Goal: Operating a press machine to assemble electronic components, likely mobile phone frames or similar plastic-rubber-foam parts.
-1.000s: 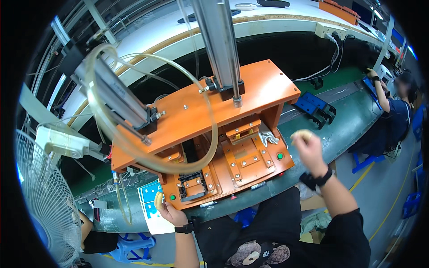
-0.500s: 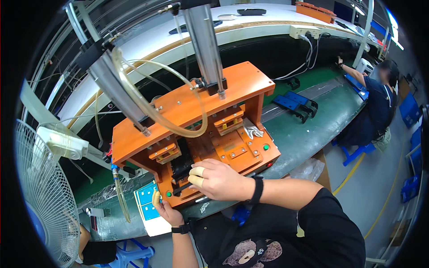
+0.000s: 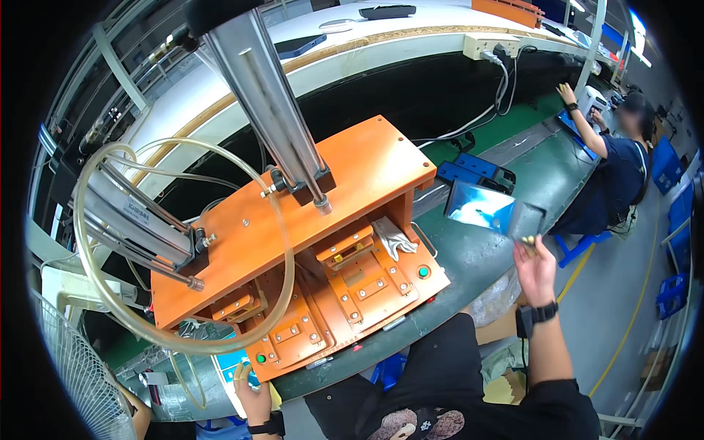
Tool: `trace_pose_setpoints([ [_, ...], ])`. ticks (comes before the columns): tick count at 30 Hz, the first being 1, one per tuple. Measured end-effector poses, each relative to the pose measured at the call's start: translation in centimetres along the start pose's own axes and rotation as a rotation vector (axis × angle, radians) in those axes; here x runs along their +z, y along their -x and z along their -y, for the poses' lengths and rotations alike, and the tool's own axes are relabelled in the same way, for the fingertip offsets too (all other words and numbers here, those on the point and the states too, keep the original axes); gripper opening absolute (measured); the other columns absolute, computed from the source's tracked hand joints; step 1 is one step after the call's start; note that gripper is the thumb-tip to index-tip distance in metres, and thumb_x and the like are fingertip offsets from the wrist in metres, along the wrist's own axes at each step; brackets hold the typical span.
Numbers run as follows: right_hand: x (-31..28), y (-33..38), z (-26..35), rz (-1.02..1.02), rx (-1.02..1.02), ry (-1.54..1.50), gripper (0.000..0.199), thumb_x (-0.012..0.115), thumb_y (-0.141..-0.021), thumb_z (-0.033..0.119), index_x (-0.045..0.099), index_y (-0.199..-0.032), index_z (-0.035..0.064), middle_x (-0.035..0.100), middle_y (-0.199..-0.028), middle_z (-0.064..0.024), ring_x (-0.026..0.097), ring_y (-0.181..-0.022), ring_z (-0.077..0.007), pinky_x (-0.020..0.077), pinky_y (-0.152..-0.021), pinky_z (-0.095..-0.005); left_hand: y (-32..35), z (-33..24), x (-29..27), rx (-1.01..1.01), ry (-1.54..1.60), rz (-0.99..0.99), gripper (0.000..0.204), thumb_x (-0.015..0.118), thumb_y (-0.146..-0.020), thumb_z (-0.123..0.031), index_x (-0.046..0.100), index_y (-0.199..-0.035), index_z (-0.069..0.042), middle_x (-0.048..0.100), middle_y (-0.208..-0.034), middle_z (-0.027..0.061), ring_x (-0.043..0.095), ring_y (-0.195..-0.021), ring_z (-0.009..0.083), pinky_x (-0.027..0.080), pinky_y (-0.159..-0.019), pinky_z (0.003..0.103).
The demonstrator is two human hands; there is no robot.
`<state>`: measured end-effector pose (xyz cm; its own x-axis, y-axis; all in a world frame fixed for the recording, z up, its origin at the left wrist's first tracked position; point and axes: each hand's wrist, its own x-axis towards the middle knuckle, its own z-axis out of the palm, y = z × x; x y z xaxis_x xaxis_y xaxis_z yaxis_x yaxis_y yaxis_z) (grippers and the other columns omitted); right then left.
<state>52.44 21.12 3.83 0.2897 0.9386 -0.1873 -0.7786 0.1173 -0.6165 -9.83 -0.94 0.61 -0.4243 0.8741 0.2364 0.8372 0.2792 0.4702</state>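
My right hand (image 3: 537, 273) is raised right of the orange press (image 3: 374, 161), closed on the edge of a flat panel with a black bracket (image 3: 528, 220). The panel's glossy face (image 3: 480, 207) reflects bright light, and motion smears it a little. It hangs over the green bench, close to blue-faced panels with black brackets (image 3: 466, 169). My left hand (image 3: 253, 402) is by the press's front left corner, below a green button (image 3: 260, 359) and over a blue-and-white sheet (image 3: 229, 359). Its fingers look apart, with pale finger cots on them. The press's fixture bed (image 3: 308, 323) shows bare orange blocks.
Two metal cylinders (image 3: 257, 81) and a looping clear hose (image 3: 287, 286) rise above the press. A white cloth (image 3: 394, 238) lies on its right side. A fan (image 3: 70, 367) stands at the left. Another person (image 3: 623, 161) sits at the bench's far right.
My right hand has moved from the press to the right, and the dark part is out of the fixture and in that hand. My left hand stays by the press's left corner. The view has shifted.
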Motion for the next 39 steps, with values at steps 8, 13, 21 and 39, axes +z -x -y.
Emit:
trace_pose_setpoints([
  [8, 6.0, -21.4, -14.6, -0.009, 0.147, -0.010, 0.029, 0.049, -0.103, 0.022, 0.056, -0.107, -0.0051, 0.065, -0.108, -0.0191, 0.065, -0.103, -0.0317, 0.0552, -0.092, -0.0414, 0.3, 1.3, -0.8, -0.050, 0.135, -0.007, 0.041, 0.071, -0.080, -0.004, 0.059, -0.119, -0.001, 0.059, -0.127, 0.0211, 0.052, -0.123, 0.0385, 0.037, -0.108, 0.044],
  [13, 10.8, -22.8, -17.4, 0.263, 0.159, 0.601, 0.032, 0.051, -0.102, 0.030, 0.058, -0.115, 0.0016, 0.067, -0.103, -0.0114, 0.068, -0.085, -0.0215, 0.0563, -0.071, -0.0326, 0.5, 2.6, -1.3, -0.013, 0.110, 0.037, 0.047, 0.078, -0.076, -0.010, 0.060, -0.119, -0.003, 0.057, -0.131, 0.0232, 0.049, -0.127, 0.0411, 0.035, -0.112, 0.047],
  [21, 14.5, -13.4, -10.3, 0.386, 0.155, 1.154, 0.035, 0.060, -0.096, 0.038, 0.066, -0.113, 0.0068, 0.069, -0.091, -0.0030, 0.059, -0.058, -0.0075, 0.0387, -0.046, -0.0189, 1.1, 1.8, -3.5, -0.104, 0.129, 0.193, 0.063, 0.085, -0.068, -0.015, 0.060, -0.125, -0.007, 0.050, -0.141, 0.0225, 0.039, -0.137, 0.0427, 0.031, -0.115, 0.047],
  [39, 16.1, 24.8, -22.9, 1.576, 0.147, 0.936, 0.018, 0.067, -0.090, 0.012, 0.069, -0.106, 0.0044, 0.066, -0.080, -0.0084, 0.060, -0.062, -0.0181, 0.0483, -0.058, -0.0293, -0.2, -0.2, -3.6, 0.064, -0.118, 0.122, 0.035, 0.079, -0.073, -0.021, 0.067, -0.099, -0.001, 0.064, -0.089, 0.0167, 0.063, -0.088, 0.0352, 0.052, -0.079, 0.043],
])
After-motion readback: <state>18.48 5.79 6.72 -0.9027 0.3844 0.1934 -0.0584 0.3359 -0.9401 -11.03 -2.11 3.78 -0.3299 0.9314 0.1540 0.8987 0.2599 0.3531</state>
